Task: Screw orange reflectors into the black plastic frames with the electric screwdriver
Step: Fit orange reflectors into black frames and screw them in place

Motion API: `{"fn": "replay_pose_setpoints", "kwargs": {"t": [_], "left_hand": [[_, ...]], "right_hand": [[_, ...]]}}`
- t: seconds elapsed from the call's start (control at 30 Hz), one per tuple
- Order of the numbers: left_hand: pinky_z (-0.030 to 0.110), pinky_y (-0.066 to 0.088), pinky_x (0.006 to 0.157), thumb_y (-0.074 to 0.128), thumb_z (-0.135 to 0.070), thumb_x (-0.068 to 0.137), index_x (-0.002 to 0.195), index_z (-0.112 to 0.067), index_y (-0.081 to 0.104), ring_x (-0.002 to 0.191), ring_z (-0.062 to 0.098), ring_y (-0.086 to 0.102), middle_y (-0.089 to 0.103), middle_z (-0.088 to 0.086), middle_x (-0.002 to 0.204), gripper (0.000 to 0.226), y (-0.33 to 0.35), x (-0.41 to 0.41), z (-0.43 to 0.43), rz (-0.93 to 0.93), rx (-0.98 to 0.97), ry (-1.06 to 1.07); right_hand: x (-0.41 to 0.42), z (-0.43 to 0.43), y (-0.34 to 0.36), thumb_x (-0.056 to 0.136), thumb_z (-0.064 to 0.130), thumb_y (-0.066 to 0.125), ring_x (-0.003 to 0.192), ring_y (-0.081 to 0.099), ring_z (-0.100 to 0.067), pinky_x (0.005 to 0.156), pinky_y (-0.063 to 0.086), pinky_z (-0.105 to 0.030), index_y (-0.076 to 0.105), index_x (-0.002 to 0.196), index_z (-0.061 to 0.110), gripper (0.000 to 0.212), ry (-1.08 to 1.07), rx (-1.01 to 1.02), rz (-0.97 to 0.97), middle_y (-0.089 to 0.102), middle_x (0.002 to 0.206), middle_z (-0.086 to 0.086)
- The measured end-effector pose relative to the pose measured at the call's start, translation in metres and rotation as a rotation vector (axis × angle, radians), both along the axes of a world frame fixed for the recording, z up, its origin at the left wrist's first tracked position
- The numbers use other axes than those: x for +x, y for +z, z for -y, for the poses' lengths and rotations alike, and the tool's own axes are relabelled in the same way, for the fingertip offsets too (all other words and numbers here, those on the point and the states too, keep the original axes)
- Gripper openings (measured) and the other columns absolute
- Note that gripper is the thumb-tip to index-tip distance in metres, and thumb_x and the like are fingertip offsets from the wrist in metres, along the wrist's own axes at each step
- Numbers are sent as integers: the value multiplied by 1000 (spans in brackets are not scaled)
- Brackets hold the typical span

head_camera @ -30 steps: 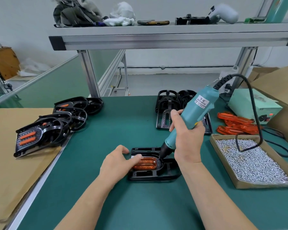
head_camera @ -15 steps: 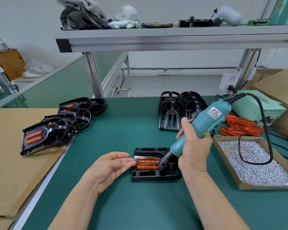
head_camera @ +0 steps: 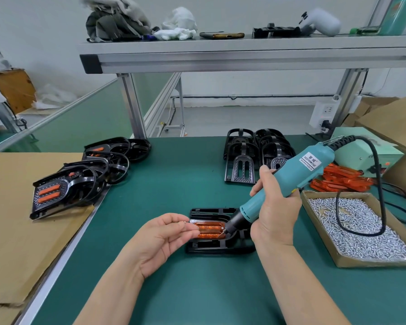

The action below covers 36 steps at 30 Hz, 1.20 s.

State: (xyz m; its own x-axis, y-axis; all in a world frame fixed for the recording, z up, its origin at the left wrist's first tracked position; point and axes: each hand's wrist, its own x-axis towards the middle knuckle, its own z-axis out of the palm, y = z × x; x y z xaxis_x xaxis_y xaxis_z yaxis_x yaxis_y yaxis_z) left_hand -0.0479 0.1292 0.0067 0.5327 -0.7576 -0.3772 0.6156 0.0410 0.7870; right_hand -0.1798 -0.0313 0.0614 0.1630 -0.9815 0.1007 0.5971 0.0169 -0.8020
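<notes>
Reflector point(head_camera: 209, 229) in black frame point(head_camera: 211, 211) between hands: left hand point(head_camera: 159, 240) with screw point(head_camera: 184, 222) in pinch, right hand point(head_camera: 274, 214) tight around screwdriver point(head_camera: 298, 170).

Our bare left hand point(head_camera: 161, 235) with slim fingers, our bare left forearm point(head_camera: 108, 299) on the near left, our bare right hand point(head_camera: 275, 214), our bare right forearm point(head_camera: 298, 285) on the near right, both arms uncovered along their whole visible length

The right hand point(head_camera: 274, 214) grips the teal electric screwdriver point(head_camera: 298, 174), its tip on the right end of the orange reflector point(head_camera: 210, 229) seated in the black frame point(head_camera: 211, 247) on the bench point(head_camera: 174, 184); the left hand point(head_camera: 159, 240), palm up, pinches a small screw point(head_camera: 185, 222) just beside the reflector's left end.
</notes>
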Motion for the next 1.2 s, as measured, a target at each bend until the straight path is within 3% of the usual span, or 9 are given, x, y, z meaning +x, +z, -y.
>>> {"fn": "replay_pose_setpoints", "kwargs": {"t": [0.3, 0.67, 1.03, 1.2], "left_hand": [[20, 57, 56, 75, -7, 72, 82, -3, 73, 66, 20, 71, 71, 22, 84, 11, 9, -16, 6, 64, 46, -93], [20, 57, 56, 71, -5, 75, 92, 3, 66, 64, 20, 70, 70, 23, 83, 19, 16, -33, 15, 56, 35, -166], [20, 57, 56, 72, -4, 73, 78, -2, 73, 64, 20, 70, 70, 23, 83, 5, 15, -37, 16, 28, 19, -179], [21, 58, 59, 72, -2, 73, 83, 1, 70, 66, 22, 71, 70, 24, 84, 11, 12, -42, 17, 39, 10, -127]], "right_hand": [[0, -2, 10, 86, 17, 74, 52, 46, -13, 55, 45, -20, 53, 83, 16, 22, -23, 58, 52, 52, 54, 2], [0, -6, 17, 86, 19, 74, 51, 47, -13, 56, 45, -22, 53, 81, 21, 22, -26, 61, 90, 52, 53, 4], [0, -7, 17, 82, 23, 75, 51, 48, -13, 57, 47, -22, 55, 80, 21, 21, -14, 58, 87, 52, 54, 4], [0, -8, 15, 78, 25, 76, 51, 47, -13, 54, 46, -21, 53, 80, 18, 23, -22, 57, 73, 51, 53, 3]]}}
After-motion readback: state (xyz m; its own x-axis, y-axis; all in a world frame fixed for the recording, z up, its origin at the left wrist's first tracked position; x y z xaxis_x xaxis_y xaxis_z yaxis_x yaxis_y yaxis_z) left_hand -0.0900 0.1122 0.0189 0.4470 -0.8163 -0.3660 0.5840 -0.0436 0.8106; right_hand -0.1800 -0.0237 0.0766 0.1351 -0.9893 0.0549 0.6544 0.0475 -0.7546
